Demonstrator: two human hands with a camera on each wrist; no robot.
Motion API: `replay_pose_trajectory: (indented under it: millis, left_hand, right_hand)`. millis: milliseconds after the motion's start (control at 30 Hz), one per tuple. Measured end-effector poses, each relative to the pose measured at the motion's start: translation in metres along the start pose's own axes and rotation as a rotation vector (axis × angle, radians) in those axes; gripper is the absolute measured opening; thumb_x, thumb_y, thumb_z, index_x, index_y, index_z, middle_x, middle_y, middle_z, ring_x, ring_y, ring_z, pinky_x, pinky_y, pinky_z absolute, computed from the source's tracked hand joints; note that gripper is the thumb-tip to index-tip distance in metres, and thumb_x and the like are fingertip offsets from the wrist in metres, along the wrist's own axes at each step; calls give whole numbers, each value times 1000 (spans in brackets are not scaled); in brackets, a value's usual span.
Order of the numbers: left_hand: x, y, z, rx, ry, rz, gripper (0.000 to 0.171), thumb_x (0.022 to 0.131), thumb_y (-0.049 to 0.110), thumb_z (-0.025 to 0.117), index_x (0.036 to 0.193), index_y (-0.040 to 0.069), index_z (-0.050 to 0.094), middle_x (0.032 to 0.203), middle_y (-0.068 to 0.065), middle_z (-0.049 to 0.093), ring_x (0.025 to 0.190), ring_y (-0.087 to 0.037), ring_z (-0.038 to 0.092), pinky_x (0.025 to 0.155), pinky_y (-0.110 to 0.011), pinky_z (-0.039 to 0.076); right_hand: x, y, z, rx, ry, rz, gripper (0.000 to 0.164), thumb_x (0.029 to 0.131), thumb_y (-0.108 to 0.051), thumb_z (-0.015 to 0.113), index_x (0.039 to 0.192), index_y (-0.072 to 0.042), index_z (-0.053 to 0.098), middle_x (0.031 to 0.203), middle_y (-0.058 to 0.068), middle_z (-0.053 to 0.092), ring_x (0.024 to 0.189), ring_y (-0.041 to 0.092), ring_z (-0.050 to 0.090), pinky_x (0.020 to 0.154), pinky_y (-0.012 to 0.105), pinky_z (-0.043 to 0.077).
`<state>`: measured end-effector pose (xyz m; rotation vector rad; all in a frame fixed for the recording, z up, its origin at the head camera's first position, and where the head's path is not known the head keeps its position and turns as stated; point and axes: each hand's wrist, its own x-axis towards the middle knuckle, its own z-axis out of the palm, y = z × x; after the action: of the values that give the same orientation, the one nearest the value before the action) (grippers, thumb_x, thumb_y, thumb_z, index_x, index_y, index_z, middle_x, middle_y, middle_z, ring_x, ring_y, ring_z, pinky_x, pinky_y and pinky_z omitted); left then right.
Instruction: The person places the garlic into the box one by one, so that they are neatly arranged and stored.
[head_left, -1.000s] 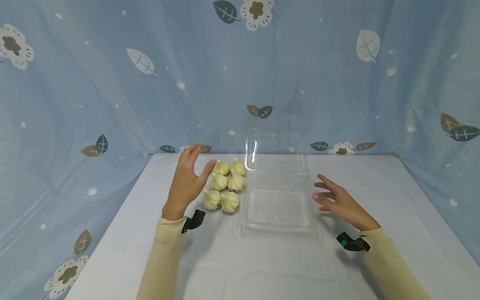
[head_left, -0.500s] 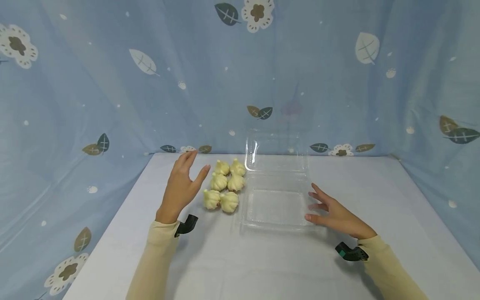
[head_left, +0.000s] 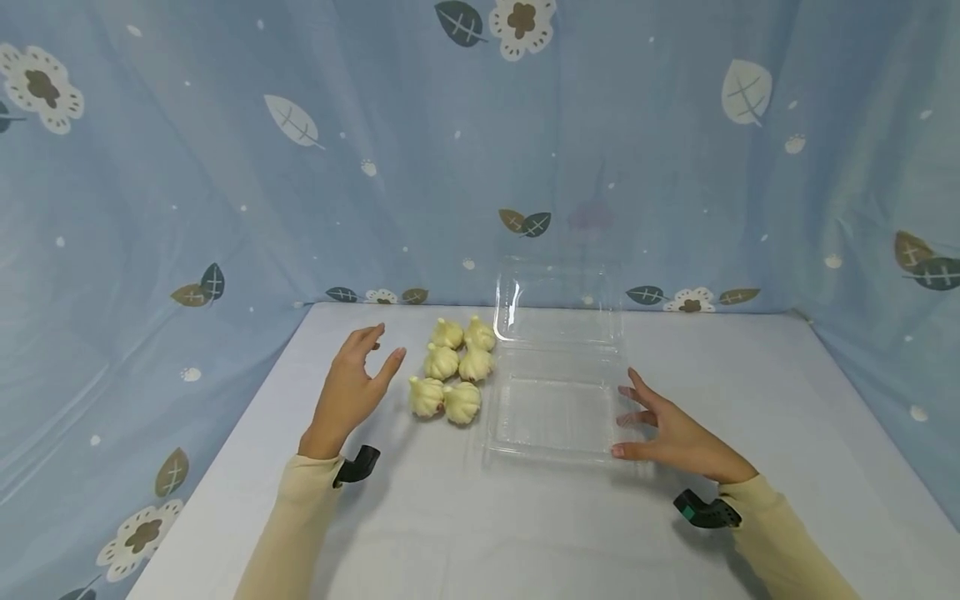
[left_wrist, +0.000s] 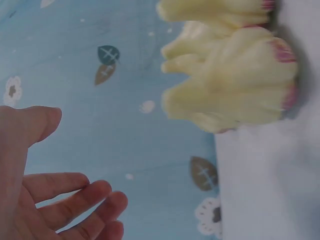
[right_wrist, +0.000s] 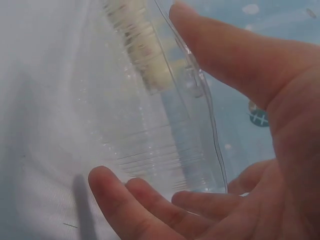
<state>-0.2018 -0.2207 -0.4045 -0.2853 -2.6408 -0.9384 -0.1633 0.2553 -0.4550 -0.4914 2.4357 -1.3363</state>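
"Where are the garlic bulbs [head_left: 441, 362]?"

"On the table [head_left: 525, 533], six of them, clustered in three rows of two. Put the middle of a clock on the base of the clear container [head_left: 552, 414], with 12 on the far side: the bulbs sit between 9 and 10 o'clock, just beside it."

"And the container's lid [head_left: 558, 304]?"

"Raised, at 12 o'clock, in front of the blue curtain [head_left: 420, 125]."

"What about the left hand [head_left: 347, 397]?"

"Out at 9 o'clock, past the bulbs and apart from them. Its grip is wide, thumb well away from the softly bent fingers, with nothing in it."

"The right hand [head_left: 678, 437]?"

"Just past 3 o'clock, right at the container's edge. The thumb lies by the corner at 4, the fingers spread along the 3 o'clock side. That grip is wide and loose too; whether the fingertips touch the plastic, I can't tell."

"Anything on the beige sleeves [head_left: 285, 533]?"

"A black device [head_left: 357, 465] at each cuff."
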Motion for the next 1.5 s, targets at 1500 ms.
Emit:
replay_pose_trajectory:
  millis: [1500]
  left_hand:
    - [-18, -42, 47, -290, -130, -106, 25, 91, 19, 82, 113, 7, 79, 120, -14, 75, 104, -32, 72, 82, -31, 60]
  right_hand:
    - [2, -7, 0, 13, -22, 16, 127, 87, -30, 85, 165, -6, -13, 170, 31, 13, 140, 52, 49, 91, 39, 61]
